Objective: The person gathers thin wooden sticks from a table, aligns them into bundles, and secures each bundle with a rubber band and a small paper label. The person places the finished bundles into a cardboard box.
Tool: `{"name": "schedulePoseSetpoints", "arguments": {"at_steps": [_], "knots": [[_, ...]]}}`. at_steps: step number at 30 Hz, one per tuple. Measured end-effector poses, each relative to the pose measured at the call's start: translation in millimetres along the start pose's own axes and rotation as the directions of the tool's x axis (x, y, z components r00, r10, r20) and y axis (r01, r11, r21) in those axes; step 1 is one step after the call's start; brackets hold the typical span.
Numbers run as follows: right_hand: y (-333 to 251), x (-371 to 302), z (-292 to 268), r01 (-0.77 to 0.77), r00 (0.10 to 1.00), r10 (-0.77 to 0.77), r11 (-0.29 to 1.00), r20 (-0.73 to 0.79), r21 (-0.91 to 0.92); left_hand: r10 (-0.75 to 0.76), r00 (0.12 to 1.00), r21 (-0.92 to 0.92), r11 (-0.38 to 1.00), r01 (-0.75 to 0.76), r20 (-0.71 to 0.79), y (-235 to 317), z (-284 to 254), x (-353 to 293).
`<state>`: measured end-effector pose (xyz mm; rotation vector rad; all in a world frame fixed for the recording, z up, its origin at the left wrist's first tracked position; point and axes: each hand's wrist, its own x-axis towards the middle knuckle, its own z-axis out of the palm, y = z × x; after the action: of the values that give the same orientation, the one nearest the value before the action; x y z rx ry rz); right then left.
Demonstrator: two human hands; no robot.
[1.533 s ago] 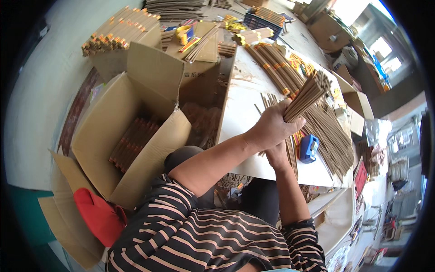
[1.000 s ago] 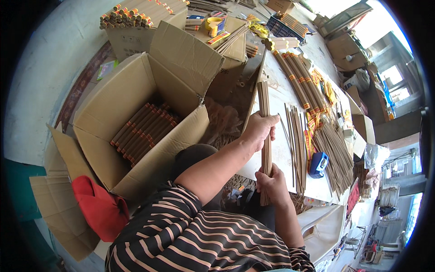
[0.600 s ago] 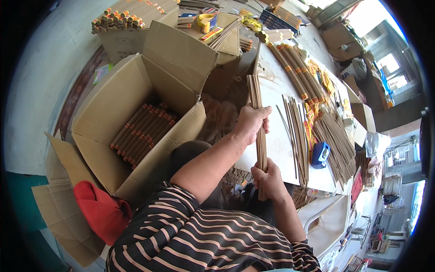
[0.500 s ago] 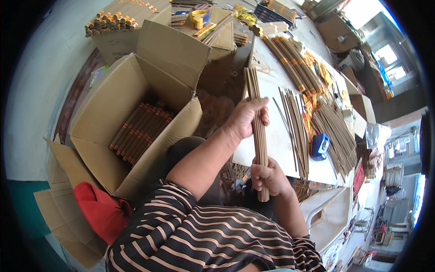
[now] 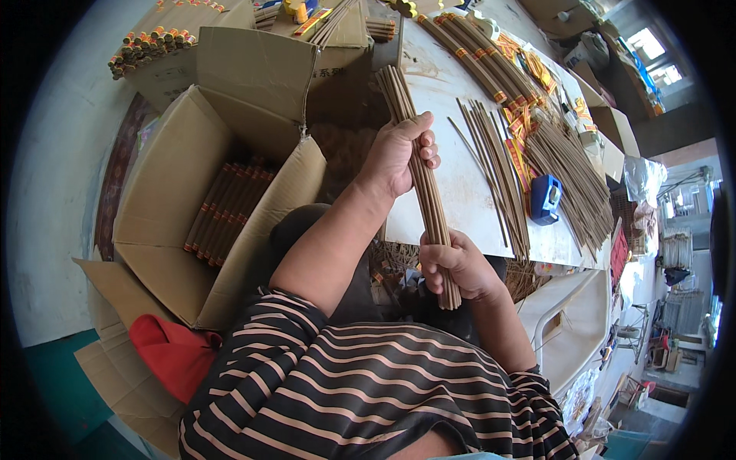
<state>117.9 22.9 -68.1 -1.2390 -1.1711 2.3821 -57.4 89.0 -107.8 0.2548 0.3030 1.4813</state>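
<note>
Both hands grip one bundle of thin brown incense sticks (image 5: 431, 193), held slanting with its top leaning left. My left hand (image 5: 400, 156) is closed around the upper part, thumb across the front. Lower down, my right hand (image 5: 458, 267) is wrapped around the bundle close to its bottom end. The bundle is beside the white table's near left edge. On the table (image 5: 452, 207), to the right, lie a few loose incense sticks (image 5: 491, 172) and a larger spread pile of sticks (image 5: 567, 184). A blue tape dispenser (image 5: 545, 199) stands between them, near red and yellow paper labels (image 5: 519, 157).
To the left, an open cardboard box (image 5: 165, 176) holds wrapped bundles (image 5: 228, 211) with red and yellow bands. A red cloth (image 5: 172, 353) hangs by its near side. More wrapped bundles (image 5: 479, 57) lie at the table's far end. A white chair (image 5: 571, 330) stands right.
My view has shifted. Both hands and the bundle sit higher in the picture, and the bundle's top leans further left. Both hands still hold it.
</note>
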Motion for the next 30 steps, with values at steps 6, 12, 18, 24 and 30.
{"name": "schedulePoseSetpoints", "arguments": {"at_steps": [6, 12, 18, 24, 30], "knots": [[11, 8, -3, 0.126, 0.974, -0.188, 0.914, -0.126, -0.387, 0.092, 0.983, 0.199, 0.978, -0.059, -0.161, -4, 5, -2], [10, 0, -6, 0.094, 0.995, -0.094, 0.996, 0.028, 0.01, 0.032, 0.999, 0.094, 0.995, -0.032, -0.003, -2, 2, 0], [11, -1, -12, 0.029, 0.979, -0.073, 0.974, 0.193, 0.223, -0.01, 0.988, -0.087, 0.996, 0.024, 0.153, 0, -3, 1], [13, -2, -13, 0.057, 0.986, -0.09, 0.975, 0.144, 0.216, 0.028, 0.998, -0.037, 0.999, -0.026, 0.051, 0, 4, -3], [15, 0, -17, 0.052, 0.978, -0.099, 0.969, 0.184, 0.243, 0.043, 0.989, -0.104, 0.994, -0.028, 0.139, 1, 0, -1]]}}
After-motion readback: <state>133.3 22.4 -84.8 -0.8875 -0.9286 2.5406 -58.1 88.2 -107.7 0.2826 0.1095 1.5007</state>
